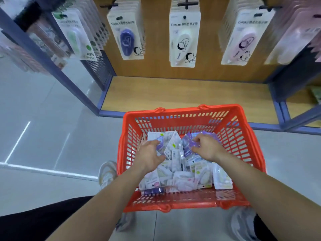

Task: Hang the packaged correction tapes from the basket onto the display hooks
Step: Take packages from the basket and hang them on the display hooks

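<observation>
A red plastic basket (pixel 243 129) stands on the floor and holds several packaged correction tapes (pixel 184 178) in a loose heap. Both my hands reach into it. My left hand (pixel 150 153) has its fingers curled over a white and purple package at the heap's left. My right hand (pixel 206 148) pinches a purple package (pixel 188 143) near the basket's far side. Above, rows of packages hang on display hooks: green (pixel 76 35), blue-purple (pixel 126 33), white (pixel 184 39) and pink (pixel 243 37).
A low wooden shelf (pixel 182 94) with a blue frame runs under the hooks, just beyond the basket. A blue upright post (pixel 48 60) stands at the left. My shoes (pixel 107 173) flank the basket on the grey floor.
</observation>
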### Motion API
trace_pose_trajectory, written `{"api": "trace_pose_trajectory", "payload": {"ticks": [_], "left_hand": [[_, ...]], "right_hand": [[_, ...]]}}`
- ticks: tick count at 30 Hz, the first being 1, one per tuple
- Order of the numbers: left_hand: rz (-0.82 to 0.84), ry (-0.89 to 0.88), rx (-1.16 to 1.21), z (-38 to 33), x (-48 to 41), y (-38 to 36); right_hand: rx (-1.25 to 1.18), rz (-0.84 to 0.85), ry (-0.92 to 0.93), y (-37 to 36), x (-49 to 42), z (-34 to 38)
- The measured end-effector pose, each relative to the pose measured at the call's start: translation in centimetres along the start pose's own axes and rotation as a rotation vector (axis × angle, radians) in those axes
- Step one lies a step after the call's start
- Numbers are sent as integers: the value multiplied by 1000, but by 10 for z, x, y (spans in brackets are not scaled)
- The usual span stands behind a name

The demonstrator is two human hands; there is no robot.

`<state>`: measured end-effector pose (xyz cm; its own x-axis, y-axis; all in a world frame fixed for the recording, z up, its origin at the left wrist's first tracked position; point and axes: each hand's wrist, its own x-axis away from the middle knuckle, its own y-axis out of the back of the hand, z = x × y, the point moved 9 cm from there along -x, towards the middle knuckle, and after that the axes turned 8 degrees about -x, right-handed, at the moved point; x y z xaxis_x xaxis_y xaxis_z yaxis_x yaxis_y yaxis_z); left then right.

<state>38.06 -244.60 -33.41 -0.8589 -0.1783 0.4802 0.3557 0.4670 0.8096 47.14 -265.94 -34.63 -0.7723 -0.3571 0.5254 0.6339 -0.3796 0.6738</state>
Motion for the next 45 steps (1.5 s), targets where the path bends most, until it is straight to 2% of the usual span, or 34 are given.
{"api": "trace_pose_trajectory", "payload": {"ticks": [4,8,13,17,20,26,28,30,32,39,41,43,45], "left_hand": [[17,35,19,-1,-37,-16],[86,91,100,6,-65,-41],[75,153,205,24,-80,-55],[35,104,248,21,-78,-55],[-58,73,196,18,-75,-43],[-75,49,210,11,-72,-36],[-77,44,167,7,-70,-33],[-21,57,104,6,-70,-37],[41,50,141,3,-71,-45],[-56,-262,125,-56,-71,-26],[-35,-303,91,-74,-70,-31],[-4,-268,100,-84,-69,-42],[20,-158,242,-87,-69,-50]], "right_hand": [[-53,-112,-61,6,-10,-41],[-162,-144,-132,0,-23,-79],[-204,-211,-120,-14,-35,-92],[-389,-200,-156,-23,-34,-101],[-467,-165,-157,-25,-34,-99],[-365,-197,-107,-18,-32,-77],[-352,-157,-119,-23,-33,-71],[-328,-108,-143,-32,-32,-67],[-298,-105,-142,-35,-31,-66],[-479,-178,-228,-23,-25,-90],[-553,-176,-242,-18,-17,-93],[-606,-181,-241,-12,-11,-93],[-657,-197,-247,-8,-6,-93]]}}
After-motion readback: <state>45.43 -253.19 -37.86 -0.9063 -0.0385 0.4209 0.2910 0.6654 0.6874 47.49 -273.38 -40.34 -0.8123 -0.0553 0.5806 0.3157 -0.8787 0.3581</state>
